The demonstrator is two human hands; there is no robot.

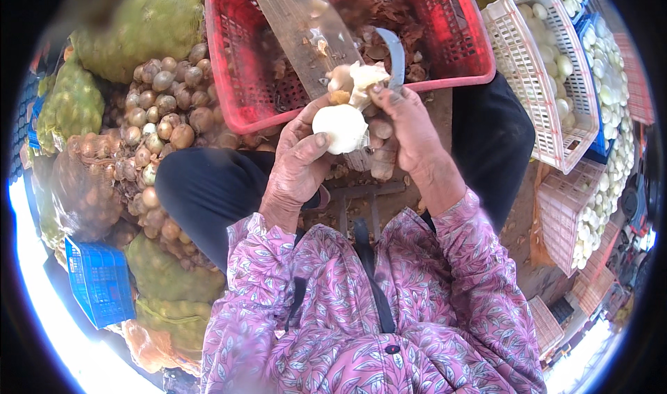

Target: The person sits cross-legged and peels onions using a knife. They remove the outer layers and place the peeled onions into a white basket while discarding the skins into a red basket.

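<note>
A peeled white onion rests in my left hand, thumb on its near side and fingers around its left. My right hand grips a knife with a curved blade, the blade pointing away from me. Its wooden handle shows below the palm. Pale loosened onion skin is at the right fingertips, just beyond the onion. Under and beyond the hands, a wooden board lies across a red plastic basket holding brown onion skins. Scraps of peel lie on the board.
Unpeeled onions are heaped at my left, among green mesh sacks and a blue crate. At right stand a white crate of peeled onions, more peeled onions and a pinkish crate. My knees flank the basket.
</note>
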